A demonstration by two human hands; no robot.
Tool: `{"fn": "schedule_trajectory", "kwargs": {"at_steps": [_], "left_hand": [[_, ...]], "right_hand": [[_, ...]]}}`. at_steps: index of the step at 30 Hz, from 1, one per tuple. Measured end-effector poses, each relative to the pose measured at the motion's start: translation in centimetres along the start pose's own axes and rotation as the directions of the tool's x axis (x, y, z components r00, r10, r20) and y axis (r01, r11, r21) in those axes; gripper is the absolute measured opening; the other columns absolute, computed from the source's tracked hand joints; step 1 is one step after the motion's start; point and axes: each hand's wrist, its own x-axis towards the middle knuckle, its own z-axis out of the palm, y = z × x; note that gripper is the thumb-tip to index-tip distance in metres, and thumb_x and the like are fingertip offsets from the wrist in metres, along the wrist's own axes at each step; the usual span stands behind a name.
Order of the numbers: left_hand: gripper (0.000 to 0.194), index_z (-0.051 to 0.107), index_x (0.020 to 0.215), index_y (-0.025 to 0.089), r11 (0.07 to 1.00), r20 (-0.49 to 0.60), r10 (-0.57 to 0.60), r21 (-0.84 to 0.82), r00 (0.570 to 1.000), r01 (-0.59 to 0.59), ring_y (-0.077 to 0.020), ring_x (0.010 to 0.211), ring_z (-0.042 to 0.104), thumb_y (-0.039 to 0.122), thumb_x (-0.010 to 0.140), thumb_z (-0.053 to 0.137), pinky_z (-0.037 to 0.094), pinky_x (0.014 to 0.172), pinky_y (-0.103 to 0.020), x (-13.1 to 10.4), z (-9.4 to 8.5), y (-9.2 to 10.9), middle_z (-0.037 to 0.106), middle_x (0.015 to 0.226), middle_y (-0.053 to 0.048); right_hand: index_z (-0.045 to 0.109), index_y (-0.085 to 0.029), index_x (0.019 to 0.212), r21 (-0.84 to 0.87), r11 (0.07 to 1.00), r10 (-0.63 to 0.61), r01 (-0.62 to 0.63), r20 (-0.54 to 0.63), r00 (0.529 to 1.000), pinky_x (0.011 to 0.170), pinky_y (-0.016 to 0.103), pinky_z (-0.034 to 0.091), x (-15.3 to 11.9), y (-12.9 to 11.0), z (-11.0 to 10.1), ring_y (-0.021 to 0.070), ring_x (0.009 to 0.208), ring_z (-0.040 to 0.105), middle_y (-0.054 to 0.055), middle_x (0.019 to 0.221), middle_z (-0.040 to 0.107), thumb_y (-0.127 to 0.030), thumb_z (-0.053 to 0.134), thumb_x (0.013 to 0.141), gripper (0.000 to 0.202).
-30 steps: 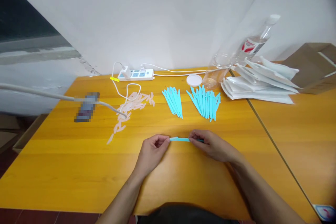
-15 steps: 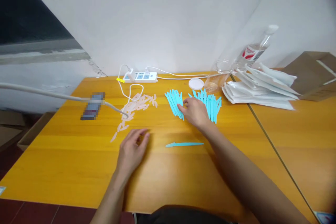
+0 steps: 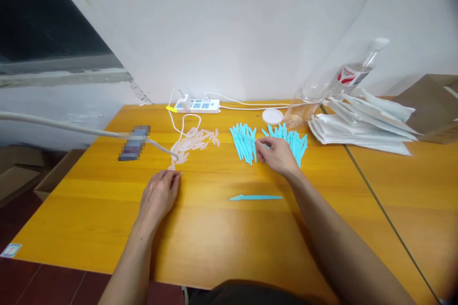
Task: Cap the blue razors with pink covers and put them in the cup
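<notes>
On the wooden table [image 3: 214, 238]: one loose turquoise knife-shaped stick [image 3: 255, 197]

Lies flat, crosswise, untouched. Right hand [image 3: 276, 154]: thumb and fingers pinching a second stick [image 3: 246, 137] above the left pile of sticks [image 3: 244, 151]; right pile [image 3: 296, 144] partly hidden behind the hand. Left hand [image 3: 159, 194]: fingertips drawn together at the pale pink slips [image 3: 195, 141]; whether one is grasped cannot be told. Beyond: white round lid [image 3: 272, 116], clear jar [image 3: 300, 109], white power strip [image 3: 214, 105].
</notes>
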Motion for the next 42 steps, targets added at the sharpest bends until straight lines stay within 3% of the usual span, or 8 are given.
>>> {"fn": "schedule_trajectory", "kwargs": {"at_steps": [5, 8, 12, 18, 25, 27, 34, 42], "left_hand": [[0.039, 0.068, 0.119, 0.017, 0.914, 0.028, -0.019, -0.405, 0.999, 0.028, -0.0250, 0.097, 0.068, 0.046, 0.098, 0.050, 0.052, 0.087, -0.036, 0.3, 0.1, 3.1, 0.073, 0.108, -0.012], [0.042, 0.071, 0.113, 0.018, 0.685, 0.203, -0.011, -0.712, 0.979, 0.155, -0.0199, 0.084, 0.069, 0.052, 0.095, 0.055, 0.054, 0.077, -0.031, 1.4, 0.4, 7.6, 0.074, 0.101, -0.009], [0.047, 0.071, 0.112, 0.015, 0.385, 0.389, 0.017, -0.853, 0.921, 0.353, -0.0131, 0.063, 0.061, 0.054, 0.086, 0.068, 0.050, 0.062, -0.024, 3.5, 1.4, 11.9, 0.070, 0.076, -0.003], [0.042, 0.077, 0.112, 0.018, 0.258, 0.429, 0.030, -0.876, 0.903, 0.407, -0.0121, 0.078, 0.067, 0.045, 0.080, 0.079, 0.054, 0.078, -0.024, 3.8, 3.5, 10.7, 0.078, 0.102, -0.008], [0.043, 0.078, 0.107, 0.016, 0.075, 0.468, -0.074, -0.878, 0.881, 0.473, -0.0150, 0.083, 0.071, 0.041, 0.073, 0.087, 0.057, 0.084, -0.028, 2.7, 3.7, 11.2, 0.079, 0.103, -0.010], [0.043, 0.078, 0.105, 0.016, 0.051, 0.466, -0.065, -0.882, 0.882, 0.469, -0.0147, 0.081, 0.071, 0.041, 0.073, 0.087, 0.058, 0.081, -0.028, 2.7, 3.5, 11.7, 0.079, 0.103, -0.011], [0.044, 0.075, 0.088, 0.012, 0.182, 0.421, -0.114, -0.882, 0.900, 0.435, -0.0131, 0.062, 0.065, 0.054, 0.075, 0.081, 0.055, 0.063, -0.027, 2.7, 2.8, 12.5, 0.075, 0.075, -0.006], [0.042, 0.072, 0.085, 0.012, 0.128, 0.446, -0.100, -0.881, 0.889, 0.456, -0.0120, 0.060, 0.064, 0.053, 0.075, 0.081, 0.054, 0.063, -0.026, 2.5, 3.2, 13.3, 0.073, 0.073, -0.005]], "right_hand": [[0.062, -0.020, 0.081, 0.179, 0.980, 0.026, -0.085, 0.311, 0.950, 0.046, 0.023, 0.028, -5.5, 0.7, -1.8, 0.0093, 0.047, 0.036, -0.007, 0.056, 0.040, -0.058, 0.055, 0.089, 0.040], [0.062, -0.020, 0.085, 0.179, 0.972, 0.070, -0.151, 0.390, 0.918, 0.045, 0.023, 0.024, -6.5, 1.8, -2.3, 0.0087, 0.049, 0.032, -0.007, 0.060, 0.036, -0.061, 0.055, 0.089, 0.042], [0.064, -0.017, 0.086, 0.151, 0.981, 0.058, -0.119, 0.355, 0.933, 0.050, 0.024, 0.025, -5.9, 3.4, -2.5, 0.0086, 0.054, 0.031, -0.006, 0.065, 0.042, -0.060, 0.056, 0.088, 0.043], [0.064, -0.017, 0.083, 0.125, 0.986, 0.055, -0.108, 0.368, 0.928, 0.053, 0.024, 0.025, -5.5, 4.5, -2.7, 0.0090, 0.056, 0.030, -0.006, 0.064, 0.040, -0.057, 0.055, 0.090, 0.041], [0.065, -0.018, 0.086, 0.145, 0.982, 0.057, -0.119, 0.376, 0.925, 0.053, 0.024, 0.025, -5.7, 5.0, -2.4, 0.0099, 0.059, 0.032, -0.004, 0.068, 0.043, -0.059, 0.055, 0.091, 0.043], [0.066, -0.018, 0.086, 0.142, 0.983, 0.054, -0.114, 0.370, 0.927, 0.054, 0.024, 0.026, -5.7, 5.1, -2.3, 0.0104, 0.061, 0.034, -0.004, 0.069, 0.045, -0.059, 0.055, 0.090, 0.043], [0.066, -0.018, 0.085, 0.136, 0.982, 0.072, -0.131, 0.373, 0.925, 0.053, 0.024, 0.025, -5.8, 4.6, -2.5, 0.0105, 0.059, 0.032, -0.004, 0.068, 0.044, -0.060, 0.055, 0.089, 0.043], [0.065, -0.017, 0.085, 0.141, 0.986, 0.027, -0.090, 0.399, 0.917, 0.052, 0.023, 0.025, -6.0, 4.4, -2.7, 0.0095, 0.058, 0.029, -0.005, 0.066, 0.041, -0.060, 0.055, 0.090, 0.044]]}}
